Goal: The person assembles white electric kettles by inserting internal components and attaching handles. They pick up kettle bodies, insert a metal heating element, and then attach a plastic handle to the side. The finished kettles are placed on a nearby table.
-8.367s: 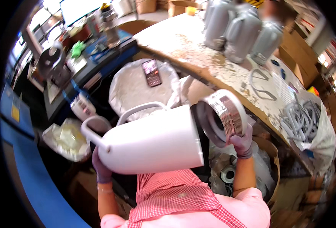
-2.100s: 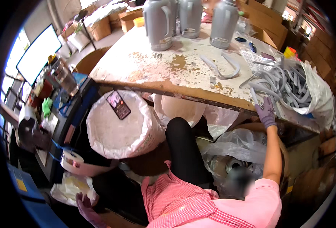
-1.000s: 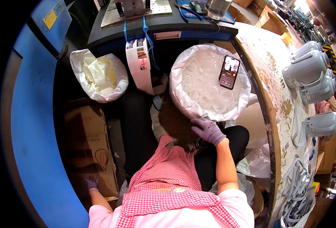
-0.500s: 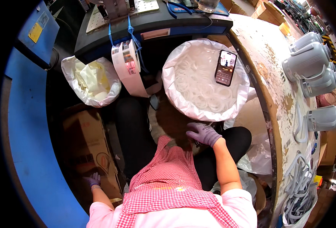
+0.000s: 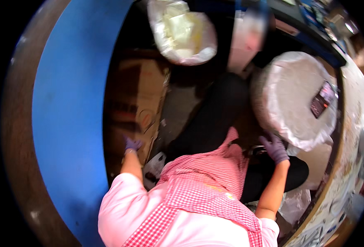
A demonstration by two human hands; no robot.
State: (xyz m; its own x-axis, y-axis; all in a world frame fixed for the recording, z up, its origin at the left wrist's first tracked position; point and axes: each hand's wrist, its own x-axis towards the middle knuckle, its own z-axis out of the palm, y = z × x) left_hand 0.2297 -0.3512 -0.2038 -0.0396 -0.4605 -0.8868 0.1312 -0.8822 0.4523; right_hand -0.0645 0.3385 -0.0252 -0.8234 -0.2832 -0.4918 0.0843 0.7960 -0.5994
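Note:
My left hand (image 5: 132,144), in a purple glove, reaches down at the left over a brown cardboard box (image 5: 142,96). Its fingers look apart with nothing in them, though slightly blurred; whether they touch the box I cannot tell. My right hand (image 5: 275,149), gloved alike, is open above my right thigh, beside the near rim of a large round tub (image 5: 268,103) lined with white plastic. A phone (image 5: 323,100) with a lit screen lies on the pale contents of that tub.
A blue panel (image 5: 72,107) stands close on my left. Beyond the box is a smaller white-lined bin (image 5: 208,39) with pale scraps. A label roll (image 5: 248,37) hangs from the bench ahead. A worn tabletop (image 5: 357,78) runs along the right, with blurred grey items on it.
The view has swung left, so everything sits further right in it and is blurred. My left hand stays by the cardboard box; my right hand stays near the tub, fingers still apart.

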